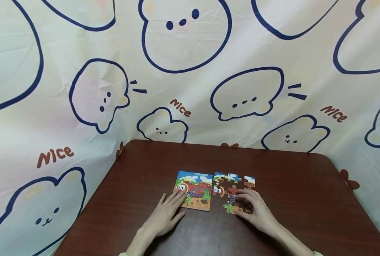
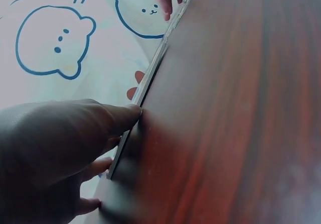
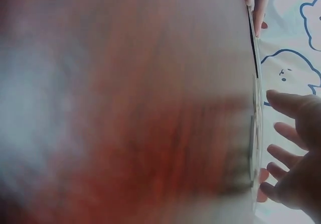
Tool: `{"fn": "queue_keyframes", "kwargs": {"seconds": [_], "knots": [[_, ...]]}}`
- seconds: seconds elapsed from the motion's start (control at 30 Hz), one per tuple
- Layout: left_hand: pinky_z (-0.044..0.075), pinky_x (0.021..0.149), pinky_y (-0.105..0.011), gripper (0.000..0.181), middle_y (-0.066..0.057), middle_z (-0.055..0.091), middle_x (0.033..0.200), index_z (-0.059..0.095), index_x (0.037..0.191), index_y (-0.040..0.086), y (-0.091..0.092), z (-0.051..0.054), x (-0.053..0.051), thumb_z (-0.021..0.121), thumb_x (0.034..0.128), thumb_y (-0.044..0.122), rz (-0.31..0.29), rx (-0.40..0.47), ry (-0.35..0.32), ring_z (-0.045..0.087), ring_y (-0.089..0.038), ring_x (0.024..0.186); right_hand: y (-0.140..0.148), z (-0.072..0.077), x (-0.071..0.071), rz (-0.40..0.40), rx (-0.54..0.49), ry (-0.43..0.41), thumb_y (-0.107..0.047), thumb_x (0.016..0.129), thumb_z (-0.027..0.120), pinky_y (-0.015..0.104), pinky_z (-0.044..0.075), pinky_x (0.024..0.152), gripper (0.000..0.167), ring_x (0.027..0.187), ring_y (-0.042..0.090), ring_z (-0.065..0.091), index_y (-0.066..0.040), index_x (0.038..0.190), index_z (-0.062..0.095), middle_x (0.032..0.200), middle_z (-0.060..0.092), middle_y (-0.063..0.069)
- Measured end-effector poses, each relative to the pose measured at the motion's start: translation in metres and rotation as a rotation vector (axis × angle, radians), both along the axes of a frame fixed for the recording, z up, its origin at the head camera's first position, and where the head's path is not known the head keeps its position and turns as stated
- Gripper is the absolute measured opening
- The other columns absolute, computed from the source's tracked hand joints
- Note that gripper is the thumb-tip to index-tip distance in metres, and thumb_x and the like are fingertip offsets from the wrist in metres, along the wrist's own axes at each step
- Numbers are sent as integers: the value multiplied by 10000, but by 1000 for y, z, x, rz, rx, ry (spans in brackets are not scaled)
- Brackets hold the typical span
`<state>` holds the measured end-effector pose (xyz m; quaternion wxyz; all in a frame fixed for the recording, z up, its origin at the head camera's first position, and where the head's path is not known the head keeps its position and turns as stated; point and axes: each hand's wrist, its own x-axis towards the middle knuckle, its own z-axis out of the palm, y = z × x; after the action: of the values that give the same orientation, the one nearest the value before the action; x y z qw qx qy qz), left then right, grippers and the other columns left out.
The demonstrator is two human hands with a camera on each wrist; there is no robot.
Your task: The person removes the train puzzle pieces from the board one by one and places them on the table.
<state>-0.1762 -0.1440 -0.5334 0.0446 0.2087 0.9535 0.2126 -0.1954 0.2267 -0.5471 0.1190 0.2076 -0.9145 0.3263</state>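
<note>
A square picture board [image 1: 194, 190] with a colourful cartoon scene lies flat on the table. My left hand [image 1: 165, 215] rests at its left edge, the fingertips on the board and the thumb by its near side. Just right of the board, loose jigsaw pieces [image 1: 229, 190] with a similar picture lie in a partly joined array with gaps. Over the right part of these pieces hovers my right hand [image 1: 257, 209], fingers spread and hiding some of them. In the right wrist view, this hand's fingers [image 3: 286, 103] stand apart, with nothing visible between them.
The dark brown wooden table [image 1: 145, 163] extends around the board and pieces. A pale curtain [image 1: 196, 89] printed with blue-outlined cartoon animals hangs behind and along both sides of the table.
</note>
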Motion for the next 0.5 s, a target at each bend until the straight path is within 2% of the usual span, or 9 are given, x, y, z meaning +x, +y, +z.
{"fn": "queue_keyframes", "kwargs": {"seconds": [0.13,0.37,0.5], "knots": [[316,1295,-727,590,-85,492,1732,526,1647,116,3,2,-2,668,1108,309,22,-22,22,440,-374,1618,-2,5,-4,-3,-29,-17,-141,844,966,706,510,1046,467,1369,407,600,-138,1271,777,1413,719,121],[379,1258,-719,507,-152,560,1660,622,1563,89,4,1,-6,703,1090,252,35,37,82,499,-402,1558,-13,17,-13,5,-57,-72,-143,929,899,777,461,1091,469,1377,396,618,-102,1367,736,1435,700,106],[416,1245,-692,461,-172,589,1623,663,1524,92,1,1,-9,712,1084,221,31,62,110,535,-402,1531,-26,20,-17,34,-55,-89,-135,944,883,735,490,1088,470,1355,369,639,-97,1384,724,1424,706,84]]}}
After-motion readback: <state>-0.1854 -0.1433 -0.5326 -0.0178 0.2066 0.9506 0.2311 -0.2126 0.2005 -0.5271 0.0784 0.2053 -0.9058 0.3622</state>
